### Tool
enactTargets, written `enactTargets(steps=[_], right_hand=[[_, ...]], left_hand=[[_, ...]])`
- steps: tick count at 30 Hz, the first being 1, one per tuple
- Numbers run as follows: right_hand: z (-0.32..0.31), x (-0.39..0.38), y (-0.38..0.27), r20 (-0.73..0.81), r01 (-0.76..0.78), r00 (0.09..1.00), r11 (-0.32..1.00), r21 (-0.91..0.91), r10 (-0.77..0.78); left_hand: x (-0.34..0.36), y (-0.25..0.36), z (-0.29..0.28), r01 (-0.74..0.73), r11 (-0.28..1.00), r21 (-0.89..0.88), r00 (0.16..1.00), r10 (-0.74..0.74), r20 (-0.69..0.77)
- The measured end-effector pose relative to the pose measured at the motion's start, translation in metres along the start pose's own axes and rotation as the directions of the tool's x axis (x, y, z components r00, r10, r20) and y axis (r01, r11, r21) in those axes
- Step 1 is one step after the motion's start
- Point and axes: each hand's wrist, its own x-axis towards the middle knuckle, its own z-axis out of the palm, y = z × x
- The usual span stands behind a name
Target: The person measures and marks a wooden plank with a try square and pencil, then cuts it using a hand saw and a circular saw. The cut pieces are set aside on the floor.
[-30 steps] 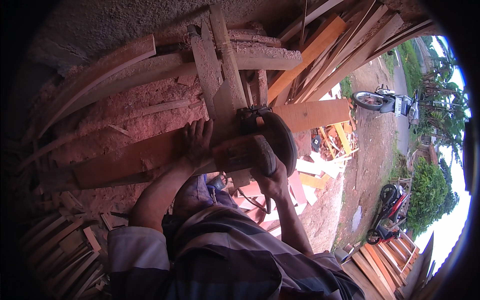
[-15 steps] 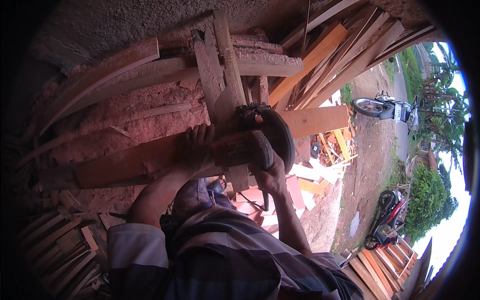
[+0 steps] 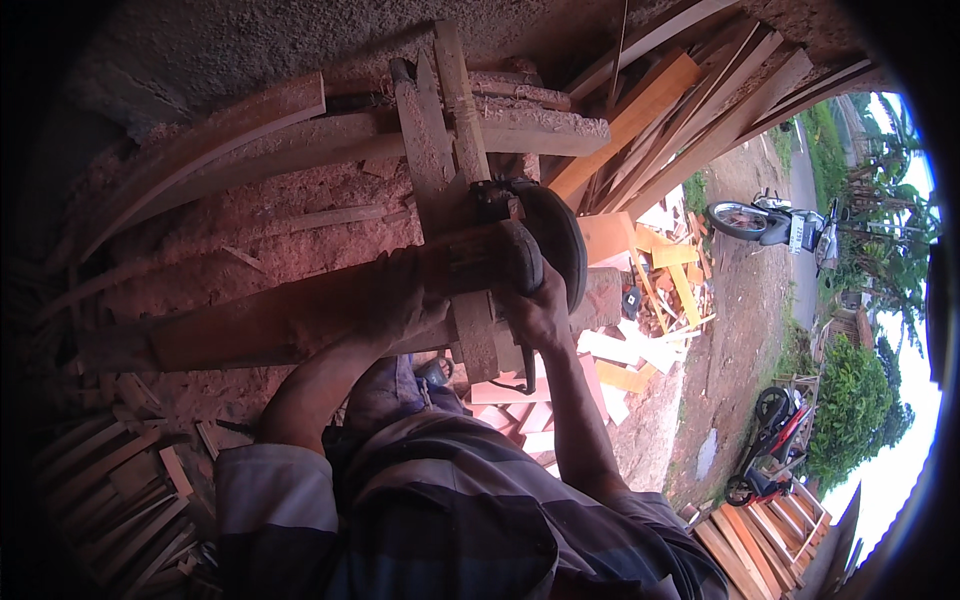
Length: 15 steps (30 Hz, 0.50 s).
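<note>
A circular saw (image 3: pixel 475 262) with a dark rounded blade guard sits across a reddish-brown wooden board (image 3: pixel 240 318). My right hand (image 3: pixel 538 308) is closed round the saw's rear handle. My left hand (image 3: pixel 400 295) grips the board just left of the saw's motor body, its fingertips dim against the far edge. The board runs off to the left over rough wooden supports (image 3: pixel 472 330). The blade is hidden under the guard. Just right of the guard, an orange-brown piece of wood (image 3: pixel 606 238) lies lower, among offcuts.
Sawdust-covered beams (image 3: pixel 350 140) and upright slats (image 3: pixel 462 110) stand beyond the board. Long planks (image 3: pixel 640 120) lean at the far right. Bright offcuts (image 3: pixel 625 350) litter the ground at right, and stacked wood pieces (image 3: pixel 120 490) lie at lower left. Two motorbikes (image 3: pixel 775 222) are parked outside.
The saw has moved away from my body across the board. The board end that stuck out right of the guard has gone from there; a wood piece now shows lower among the offcuts.
</note>
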Motion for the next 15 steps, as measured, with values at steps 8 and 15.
enactTargets(steps=[8,15], right_hand=[[-0.006,0.075,-0.053,-0.119,0.350,0.931,0.937,0.019,-0.345],[-0.041,-0.005,-0.091,-0.365,0.546,0.786,0.837,0.034,-0.498]], left_hand=[[-0.003,0.001,0.027,0.059,0.998,-0.024,0.989,-0.062,-0.131],[-0.003,0.002,0.030,0.039,0.999,-0.036,0.984,-0.044,-0.175]])
